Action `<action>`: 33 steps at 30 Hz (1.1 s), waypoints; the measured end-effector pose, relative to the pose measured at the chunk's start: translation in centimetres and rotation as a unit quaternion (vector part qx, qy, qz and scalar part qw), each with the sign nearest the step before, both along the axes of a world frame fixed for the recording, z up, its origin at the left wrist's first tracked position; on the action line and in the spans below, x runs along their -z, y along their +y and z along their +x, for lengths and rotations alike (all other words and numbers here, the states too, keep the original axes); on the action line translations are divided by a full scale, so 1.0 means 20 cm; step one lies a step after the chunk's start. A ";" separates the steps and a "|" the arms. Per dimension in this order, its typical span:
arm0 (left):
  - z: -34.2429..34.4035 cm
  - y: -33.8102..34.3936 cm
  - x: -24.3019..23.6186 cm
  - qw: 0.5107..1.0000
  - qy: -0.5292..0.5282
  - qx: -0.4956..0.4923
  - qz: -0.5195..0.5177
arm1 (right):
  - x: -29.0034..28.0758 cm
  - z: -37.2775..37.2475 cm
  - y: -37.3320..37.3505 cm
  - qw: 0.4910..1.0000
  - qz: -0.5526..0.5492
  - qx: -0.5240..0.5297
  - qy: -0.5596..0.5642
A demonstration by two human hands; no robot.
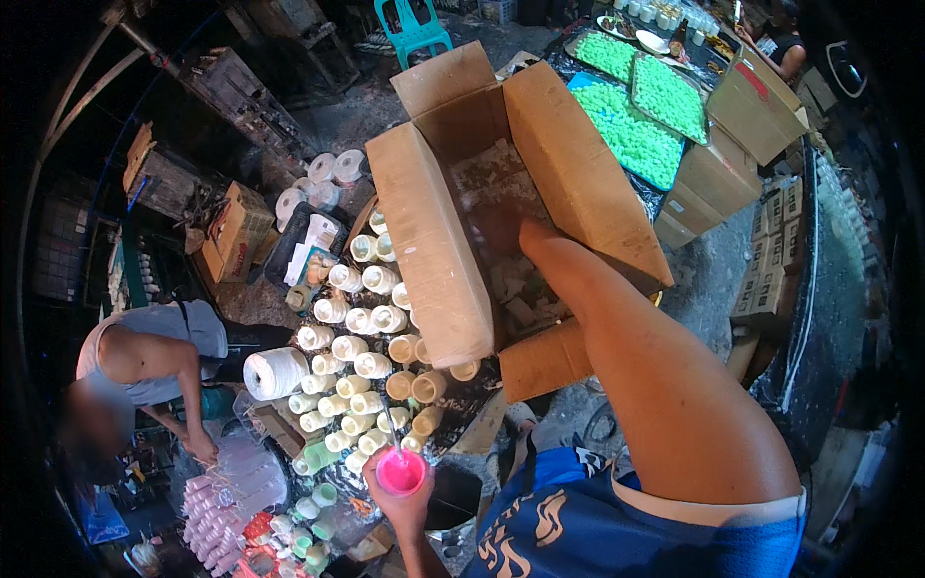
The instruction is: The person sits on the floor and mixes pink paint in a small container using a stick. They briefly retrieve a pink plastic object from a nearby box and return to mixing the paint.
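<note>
My left hand (409, 511) is closed around a small cup (402, 473) that is bright pink inside. A thin pale stick or spoon handle (393, 424) leans up out of it. My right arm reaches into a large open cardboard box (429, 246). Down inside, my right hand (501, 226) is dark and smeared, so its fingers do not show. Pale scraps (511, 173) lie over the bottom of the box. Many cream-coloured cups or jars (358, 321) stand in rows on the dark table just left of the box, beyond my left hand.
Another person (159, 356) bends over pale pink pieces (217, 511) at the left. A large white spool (277, 374) lies beside the cream cups. Trays of bright green pieces (670, 96), more cardboard boxes (756, 106) and a turquoise chair (414, 34) are farther off.
</note>
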State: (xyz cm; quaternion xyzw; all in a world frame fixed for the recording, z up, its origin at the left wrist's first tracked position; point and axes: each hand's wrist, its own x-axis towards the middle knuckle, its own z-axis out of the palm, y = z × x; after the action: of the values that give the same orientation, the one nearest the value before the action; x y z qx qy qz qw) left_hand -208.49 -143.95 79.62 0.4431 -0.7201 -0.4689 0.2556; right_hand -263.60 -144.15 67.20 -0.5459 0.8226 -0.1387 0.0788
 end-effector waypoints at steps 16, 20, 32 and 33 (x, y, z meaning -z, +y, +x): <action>0.03 -0.02 -0.01 1.000 0.025 -0.013 -0.010 | -0.13 -0.29 -0.24 0.883 0.414 0.032 -0.216; 0.01 -0.02 -0.04 0.999 0.027 -0.017 -0.006 | 0.14 -0.21 -0.21 0.955 0.288 -0.072 0.018; 0.00 -0.01 -0.03 1.000 0.022 -0.008 0.007 | 0.22 -0.04 -0.19 0.921 0.357 -0.141 -0.062; 0.00 -0.01 -0.03 1.000 0.025 -0.011 0.012 | 0.09 -0.05 -0.21 0.873 0.456 -0.143 -0.096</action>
State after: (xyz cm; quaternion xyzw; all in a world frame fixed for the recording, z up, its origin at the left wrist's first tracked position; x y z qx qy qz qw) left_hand -208.42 -144.19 80.15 0.4419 -0.7033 -0.4854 0.2731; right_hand -264.65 -148.25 65.32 -0.5448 0.6957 0.2130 0.4169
